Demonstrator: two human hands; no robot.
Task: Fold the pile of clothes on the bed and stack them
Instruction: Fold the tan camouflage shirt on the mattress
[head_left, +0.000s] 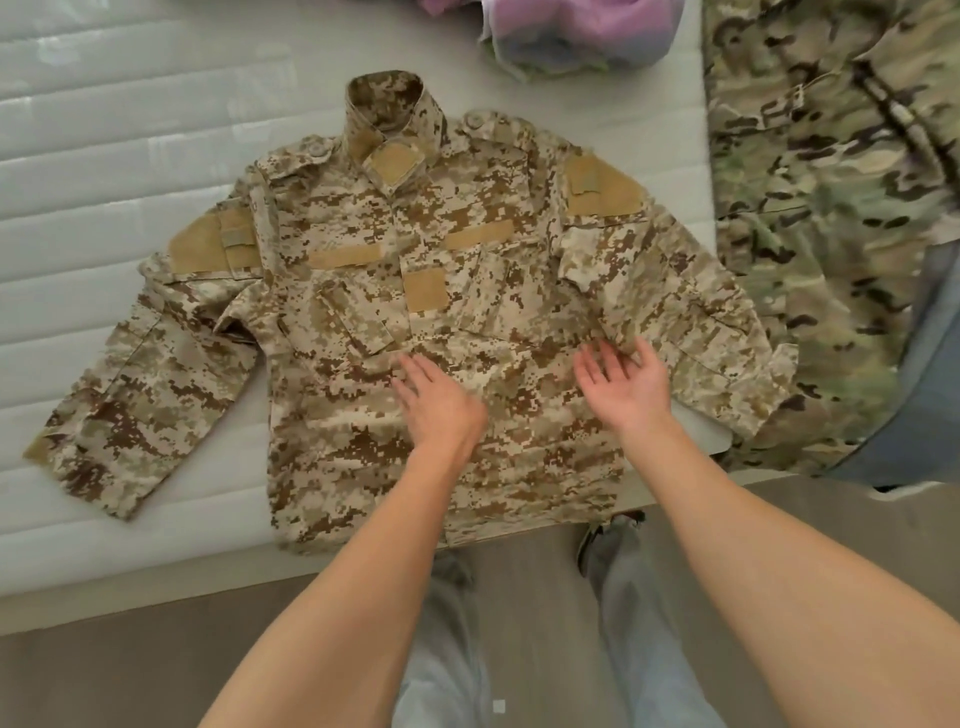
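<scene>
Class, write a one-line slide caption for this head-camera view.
Both hands, left and right, smooth a desert-camouflage jacket spread front-up on the bed.

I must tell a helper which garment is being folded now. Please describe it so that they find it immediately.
On the white bed, it is the tan pixel-camouflage jacket lying flat, front up, under both hands. The garment at the right has greener, blotchy camouflage and lies rumpled.

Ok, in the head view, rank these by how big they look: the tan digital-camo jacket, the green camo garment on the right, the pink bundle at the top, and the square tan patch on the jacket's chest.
1. tan digital-camo jacket
2. green camo garment, though it runs out of frame, so it may really be larger
3. pink bundle, also cut off by the top edge
4. square tan chest patch
</scene>
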